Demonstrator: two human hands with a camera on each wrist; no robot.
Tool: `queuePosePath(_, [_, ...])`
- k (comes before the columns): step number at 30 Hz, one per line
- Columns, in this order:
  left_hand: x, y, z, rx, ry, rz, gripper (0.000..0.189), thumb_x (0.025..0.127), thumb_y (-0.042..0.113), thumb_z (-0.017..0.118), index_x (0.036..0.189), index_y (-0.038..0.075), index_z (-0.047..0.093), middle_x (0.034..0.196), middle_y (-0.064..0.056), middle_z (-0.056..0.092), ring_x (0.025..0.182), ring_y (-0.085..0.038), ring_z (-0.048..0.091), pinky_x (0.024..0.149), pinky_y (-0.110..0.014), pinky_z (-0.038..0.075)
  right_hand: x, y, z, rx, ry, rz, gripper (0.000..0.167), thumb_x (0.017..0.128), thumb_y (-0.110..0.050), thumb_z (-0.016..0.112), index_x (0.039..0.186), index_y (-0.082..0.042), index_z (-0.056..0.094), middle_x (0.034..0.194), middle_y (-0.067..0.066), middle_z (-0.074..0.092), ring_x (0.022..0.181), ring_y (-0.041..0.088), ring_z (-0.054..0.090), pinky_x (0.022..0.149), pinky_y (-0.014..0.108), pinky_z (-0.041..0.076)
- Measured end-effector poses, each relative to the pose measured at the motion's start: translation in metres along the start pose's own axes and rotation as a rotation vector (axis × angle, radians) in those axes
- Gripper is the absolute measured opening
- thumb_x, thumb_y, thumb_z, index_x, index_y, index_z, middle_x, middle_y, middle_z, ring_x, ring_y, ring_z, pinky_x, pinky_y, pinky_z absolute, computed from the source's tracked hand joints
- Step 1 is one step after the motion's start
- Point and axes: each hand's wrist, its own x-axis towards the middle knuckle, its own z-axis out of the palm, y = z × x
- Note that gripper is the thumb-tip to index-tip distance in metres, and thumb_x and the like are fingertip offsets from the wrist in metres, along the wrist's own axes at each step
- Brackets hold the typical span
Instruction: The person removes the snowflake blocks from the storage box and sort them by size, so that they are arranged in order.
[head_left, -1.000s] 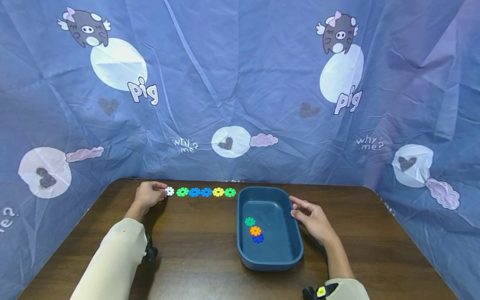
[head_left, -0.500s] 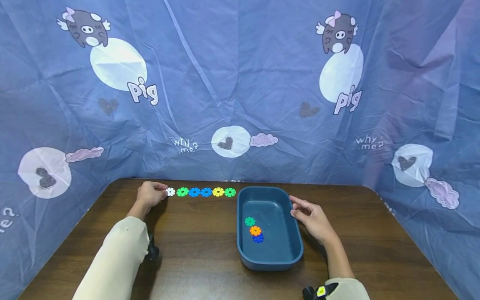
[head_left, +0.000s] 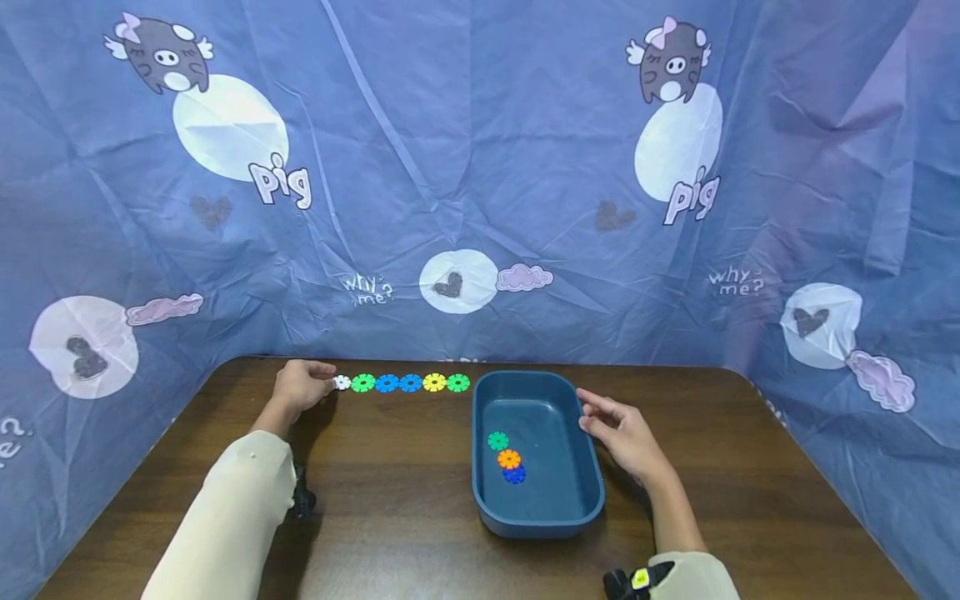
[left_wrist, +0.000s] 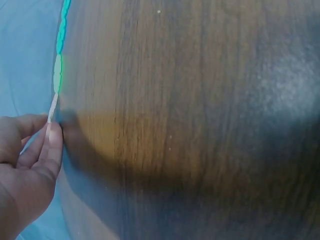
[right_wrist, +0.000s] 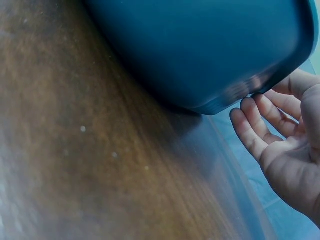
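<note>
At the left end of a row, my left hand [head_left: 300, 387] pinches a white notched plastic disc [head_left: 342, 382] between thumb and fingers. The disc's right edge is right at a light green disc [head_left: 363, 383]; in the left wrist view the white disc [left_wrist: 53, 107] tilts against the green one [left_wrist: 58, 74]. Two blue discs [head_left: 387, 383], a yellow disc [head_left: 434, 382] and another green disc [head_left: 458, 383] continue the row. My right hand [head_left: 626, 437] rests its loosely extended fingertips at the outer right side of a dark blue bin [head_left: 551, 521].
Inside the bin lie a teal-green disc [head_left: 498, 441], an orange disc [head_left: 509, 459] and a dark blue disc [head_left: 514, 475], the last two overlapping. The brown wooden table [head_left: 390, 517] ends just behind the row, against a blue printed cloth [head_left: 480, 167].
The white disc has shifted slightly right, closing the gap to the light green disc. My right hand and the bin have stayed in place.
</note>
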Motion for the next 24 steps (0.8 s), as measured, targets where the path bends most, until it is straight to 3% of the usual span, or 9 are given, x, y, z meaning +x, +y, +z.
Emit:
queuePosePath(6, [0.001,-0.003,-0.003,-0.004,0.011,0.018,0.033,0.092,0.004,0.07,0.121,-0.012,0.067,0.11,-0.025,0.073,0.07,-0.009,0.065,0.063,-0.02,0.05,0.0,0.0,0.0,-0.001,0.001,-0.004,0.044,0.097,-0.008,0.07,0.139,-0.002,0.062,0.112,0.017,0.063,0.099,0.014,0.058,0.084,0.019,0.053])
queuePosePath(10, [0.001,0.005,-0.001,0.015,0.035,0.034,0.031,0.093,0.008,0.071,0.119,-0.009,0.07,0.104,-0.019,0.076,0.081,-0.011,0.065,0.071,-0.02,0.048,0.0,0.001,0.0,0.001,0.001,0.001,0.044,0.097,-0.009,0.07,0.139,-0.002,0.062,0.113,0.017,0.062,0.099,0.014,0.058,0.084,0.019,0.053])
queuePosePath(16, [0.002,0.033,0.007,0.077,0.017,0.147,0.027,0.095,0.01,0.07,0.115,-0.007,0.073,0.105,-0.019,0.076,0.096,-0.026,0.068,0.075,-0.028,0.051,-0.001,0.001,0.0,-0.004,0.001,0.014,0.045,0.097,-0.01,0.07,0.14,-0.004,0.062,0.114,0.017,0.062,0.101,0.016,0.058,0.085,0.02,0.053])
queuePosePath(24, [-0.001,0.066,0.024,0.106,-0.075,0.323,0.024,0.095,0.009,0.07,0.114,-0.006,0.073,0.105,-0.017,0.076,0.098,-0.032,0.073,0.082,-0.039,0.059,0.0,0.0,0.0,-0.002,-0.006,0.01,0.046,0.097,-0.011,0.07,0.142,-0.004,0.061,0.115,0.016,0.062,0.103,0.016,0.057,0.085,0.02,0.053])
